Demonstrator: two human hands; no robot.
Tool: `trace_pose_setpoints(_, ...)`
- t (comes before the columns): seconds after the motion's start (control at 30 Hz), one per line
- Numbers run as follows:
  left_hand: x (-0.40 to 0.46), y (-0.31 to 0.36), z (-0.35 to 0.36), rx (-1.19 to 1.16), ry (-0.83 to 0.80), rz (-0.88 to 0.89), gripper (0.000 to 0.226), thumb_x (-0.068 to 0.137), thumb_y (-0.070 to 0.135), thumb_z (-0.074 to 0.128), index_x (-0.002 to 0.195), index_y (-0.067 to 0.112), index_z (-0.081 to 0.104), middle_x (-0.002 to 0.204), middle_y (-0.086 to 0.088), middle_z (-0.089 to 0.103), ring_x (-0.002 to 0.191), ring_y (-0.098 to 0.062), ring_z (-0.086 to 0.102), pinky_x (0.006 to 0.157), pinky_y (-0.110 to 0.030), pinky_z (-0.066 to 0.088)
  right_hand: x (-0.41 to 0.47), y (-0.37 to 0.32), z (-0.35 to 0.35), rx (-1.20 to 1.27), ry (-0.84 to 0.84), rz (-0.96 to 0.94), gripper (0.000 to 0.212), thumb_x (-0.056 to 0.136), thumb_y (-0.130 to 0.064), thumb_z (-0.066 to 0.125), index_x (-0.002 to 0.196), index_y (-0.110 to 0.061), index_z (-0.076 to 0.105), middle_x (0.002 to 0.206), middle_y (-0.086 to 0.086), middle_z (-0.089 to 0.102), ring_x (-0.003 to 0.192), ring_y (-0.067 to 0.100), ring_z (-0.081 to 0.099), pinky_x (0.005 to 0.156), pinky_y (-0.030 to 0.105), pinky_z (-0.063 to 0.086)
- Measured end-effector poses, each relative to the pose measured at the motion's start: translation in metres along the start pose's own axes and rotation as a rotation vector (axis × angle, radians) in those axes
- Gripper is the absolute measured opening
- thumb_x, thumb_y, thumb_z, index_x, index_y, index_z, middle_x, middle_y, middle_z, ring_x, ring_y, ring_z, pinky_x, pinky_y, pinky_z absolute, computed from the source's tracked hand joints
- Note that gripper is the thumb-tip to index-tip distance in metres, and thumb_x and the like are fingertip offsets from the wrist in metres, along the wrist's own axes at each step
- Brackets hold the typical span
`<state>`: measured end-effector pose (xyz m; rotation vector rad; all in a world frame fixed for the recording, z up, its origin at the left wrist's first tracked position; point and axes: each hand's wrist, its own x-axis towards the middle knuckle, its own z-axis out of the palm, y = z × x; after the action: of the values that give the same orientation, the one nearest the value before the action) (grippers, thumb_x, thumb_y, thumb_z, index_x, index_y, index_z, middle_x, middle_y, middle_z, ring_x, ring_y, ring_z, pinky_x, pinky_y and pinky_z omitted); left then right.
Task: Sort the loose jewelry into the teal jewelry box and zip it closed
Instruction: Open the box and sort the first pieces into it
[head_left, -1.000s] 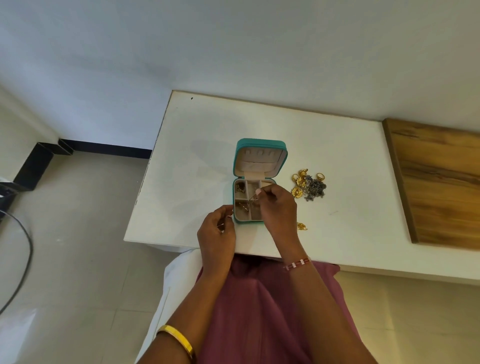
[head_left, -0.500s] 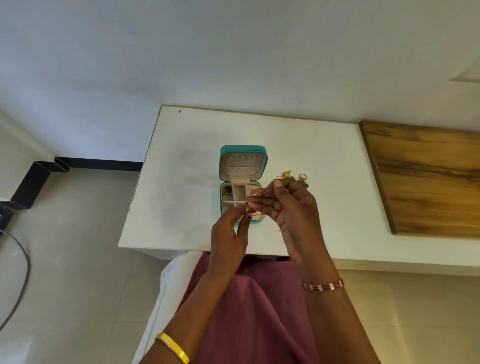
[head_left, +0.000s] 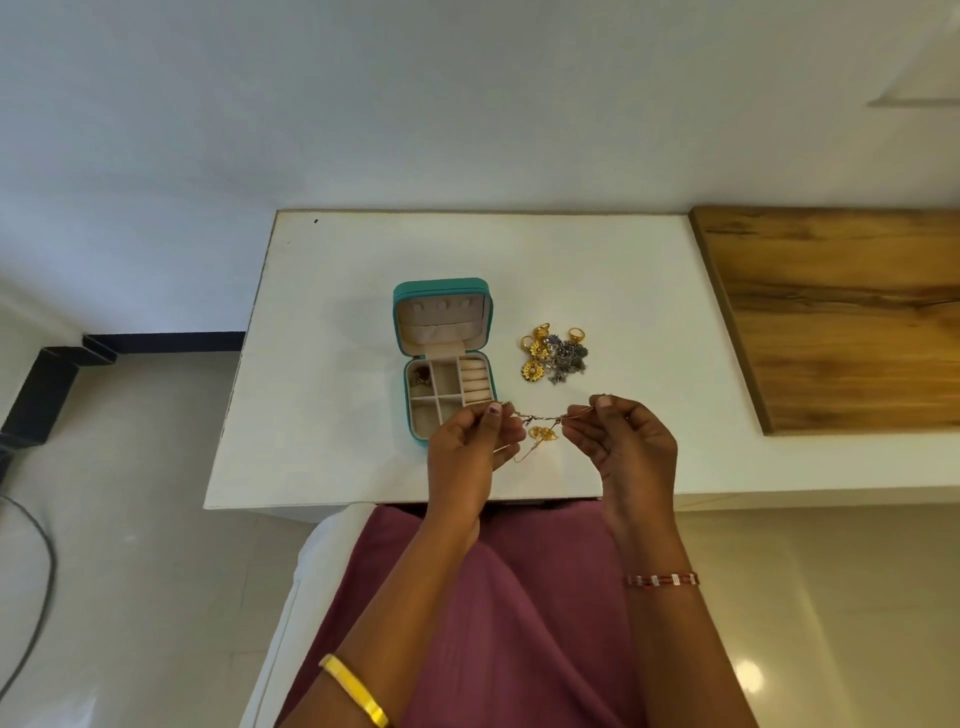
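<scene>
Seated at the white table (head_left: 363, 291), the left hand (head_left: 467, 447) and right hand (head_left: 628, 441) each pinch one end of a thin gold chain (head_left: 540, 417), stretched between them above the table edge just right of the open teal jewelry box (head_left: 441, 358); a small gold pendant (head_left: 543, 432) hangs near its middle. The remaining loose jewelry (head_left: 555, 356) lies in a heap just right of the box. To finish this step well, the chain is best gathered slack and lowered pendant-first into an empty compartment, so that no loop drapes over a divider or the zip track.
</scene>
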<state>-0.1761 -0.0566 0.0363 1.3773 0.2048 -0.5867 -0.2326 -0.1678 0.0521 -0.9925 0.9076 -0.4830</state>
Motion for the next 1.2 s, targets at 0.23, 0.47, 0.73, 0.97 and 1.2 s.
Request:
trace_pose_setpoints(0.23,0.019,0.005,0.029,-0.005,-0.075,0.045,0.016,0.093,0.013,0.048,0.093,0.010,0.064,0.084,-0.008,0.067,0.081,-0.017,0.066,0.081,-0.026,0.055,0.014,0.022,-0.005,-0.047,0.040,-0.019,0.009,0.090,-0.003,0.053,0.090,0.000,0.062,0.082,0.016,0.067,0.074,0.024,0.068,0.073,0.029,0.058)
trace_pose_setpoints(0.47,0.040,-0.001,0.030,0.409,-0.036,0.022,0.020,0.091,0.013,0.051,0.101,0.008,0.068,0.089,-0.004,0.069,0.084,-0.013,0.063,0.083,-0.027,0.051,0.039,0.037,0.001,-0.501,0.033,-0.139,0.009,0.086,-0.006,0.059,0.086,-0.011,0.067,0.085,0.012,0.070,0.080,0.024,0.067,0.077,0.030,0.054)
trace_pose_setpoints(0.73,0.034,0.002,0.030,0.825,-0.066,0.091,0.032,0.093,0.011,0.044,0.121,0.005,0.057,0.122,-0.012,0.062,0.113,-0.026,0.056,0.097,-0.030,0.042,0.044,0.051,0.000,-0.910,-0.029,-0.269,0.021,0.087,-0.002,0.055,0.104,-0.003,0.067,0.103,0.012,0.069,0.092,0.019,0.063,0.075,0.009,0.038)
trace_pose_setpoints(0.97,0.019,0.009,0.011,0.907,-0.023,0.267,0.030,0.094,0.011,0.044,0.118,0.008,0.061,0.120,-0.009,0.063,0.110,-0.017,0.057,0.075,0.000,0.026,0.034,0.047,0.002,-0.980,-0.019,-0.389,0.021,0.088,-0.004,0.054,0.106,-0.003,0.066,0.103,0.012,0.067,0.093,0.020,0.062,0.075,0.008,0.034)
trace_pose_setpoints(1.2,0.009,-0.004,-0.049,0.702,0.246,0.388,0.022,0.091,0.009,0.051,0.106,0.015,0.066,0.103,0.006,0.062,0.093,-0.004,0.054,0.070,0.008,0.034,0.013,0.047,0.032,-0.963,-0.171,-0.537,0.017,0.085,-0.002,0.058,0.099,-0.005,0.068,0.095,0.011,0.067,0.085,0.019,0.061,0.076,0.021,0.044)
